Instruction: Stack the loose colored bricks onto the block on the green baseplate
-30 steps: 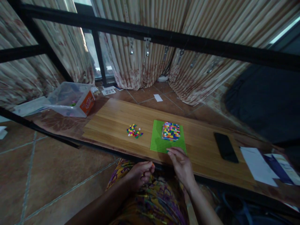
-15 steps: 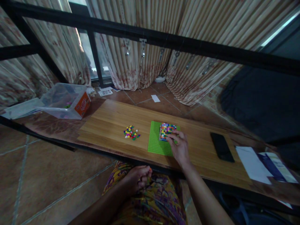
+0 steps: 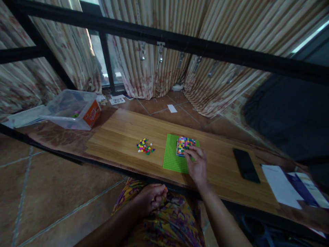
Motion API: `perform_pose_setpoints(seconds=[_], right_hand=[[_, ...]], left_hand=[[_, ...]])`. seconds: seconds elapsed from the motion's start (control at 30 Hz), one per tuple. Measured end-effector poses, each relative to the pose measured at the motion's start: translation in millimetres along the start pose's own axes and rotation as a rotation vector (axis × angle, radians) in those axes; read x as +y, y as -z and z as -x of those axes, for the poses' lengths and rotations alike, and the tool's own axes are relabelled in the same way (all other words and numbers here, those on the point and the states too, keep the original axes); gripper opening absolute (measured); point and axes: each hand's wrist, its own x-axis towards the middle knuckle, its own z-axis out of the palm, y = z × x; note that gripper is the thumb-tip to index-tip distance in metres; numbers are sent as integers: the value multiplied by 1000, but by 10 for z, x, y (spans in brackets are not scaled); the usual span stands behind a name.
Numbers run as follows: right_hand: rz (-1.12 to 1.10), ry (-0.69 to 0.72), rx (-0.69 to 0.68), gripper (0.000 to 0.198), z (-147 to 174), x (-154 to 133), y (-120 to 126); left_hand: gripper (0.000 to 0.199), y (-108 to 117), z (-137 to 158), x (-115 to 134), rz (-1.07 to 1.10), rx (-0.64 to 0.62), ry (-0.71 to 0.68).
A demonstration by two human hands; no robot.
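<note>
My right hand (image 3: 197, 164) reaches over a green studded baseplate (image 3: 171, 158). Its thumb and index finger are pinched together at the front edge of a multicoloured block of small toy bricks (image 3: 183, 142), which sits on the plate. Whatever is between those fingertips is too small to make out, and the hand covers the block's near right part. Low over my lap, my left hand (image 3: 151, 199) is closed, with a small orange brick (image 3: 166, 189) showing at its fingertips. Loose coloured bricks (image 3: 145, 146) lie in a pile left of the baseplate.
The wooden board (image 3: 123, 130) also bears a black phone (image 3: 246, 164) at right. Beyond it lie white papers (image 3: 279, 185). A clear plastic bin (image 3: 69, 111) with an orange label stands at left. A black metal bar (image 3: 180, 43) crosses in front of the curtains.
The view has shifted slightly. My right fingertips have closed in a little at the front of the brick block. My left hand stays closed over my lap.
</note>
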Motion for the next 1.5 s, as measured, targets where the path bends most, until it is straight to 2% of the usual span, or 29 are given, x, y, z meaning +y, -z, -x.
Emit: perform_pose_setpoints(seconds=[0.3, 0.6, 0.7, 0.8, 0.9, 1.0, 1.2, 1.3, 1.5], right_hand=[[191, 169, -39, 19, 62, 3, -17], [213, 173, -83, 22, 52, 22, -11], [170, 93, -65, 25, 66, -71, 64], [72, -53, -34, 27, 204, -289, 128], [-140, -169, -207, 24, 437, -585, 162], [-304, -216, -379, 20, 648, -834, 176], [-486, -323, -402, 20, 752, -983, 240], [-546, -400, -358, 18, 683, -891, 279], [-621, -681, -21, 19, 357, -480, 337]], left_hand=[[32, 34, -72, -47, 17, 3, 18], [35, -58, -2, 29, 43, 43, -19], [36, -42, -16, 48, 43, 55, -44], [38, -14, -33, 41, 51, 66, -62], [37, -11, -24, 32, 79, 62, -82], [37, -45, -1, 48, 115, 62, -107], [38, -159, 28, 143, 105, 25, -111], [37, -204, 41, 197, 106, 16, -96], [36, -165, 44, 183, 126, 70, -19]])
